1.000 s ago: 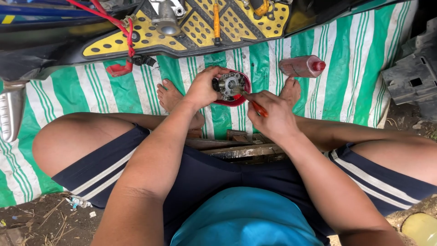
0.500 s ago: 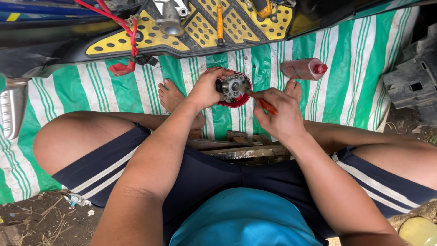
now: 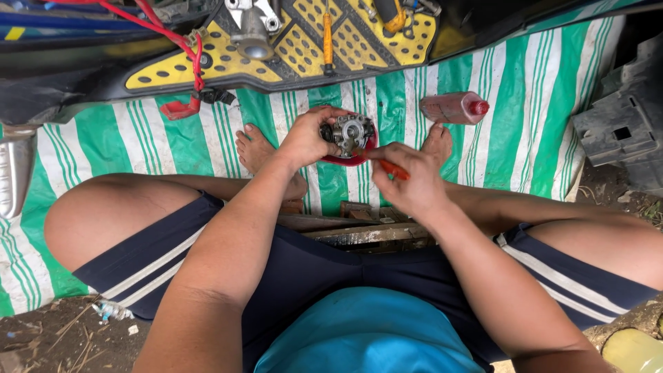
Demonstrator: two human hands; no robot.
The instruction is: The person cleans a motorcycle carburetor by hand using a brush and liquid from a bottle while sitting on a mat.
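My left hand (image 3: 309, 138) grips a small grey metal engine part (image 3: 349, 131) and holds it over a red bowl (image 3: 352, 157). My right hand (image 3: 404, 176) is closed on an orange-handled tool (image 3: 392, 168), whose tip touches the lower side of the metal part. Both hands meet above the green and white striped mat (image 3: 532, 131), between my bare feet. I sit cross-legged in dark shorts with white stripes.
A motorbike's yellow perforated footboard (image 3: 290, 48) with red wiring (image 3: 181, 41) runs across the top. A bottle of reddish liquid (image 3: 452, 107) lies on the mat at the right. A black plastic panel (image 3: 615, 131) is at far right, wooden slats (image 3: 352, 228) under my legs.
Both hands have stayed together on the metal part with only slight shifts; the right hand has turned the tool a little against it.
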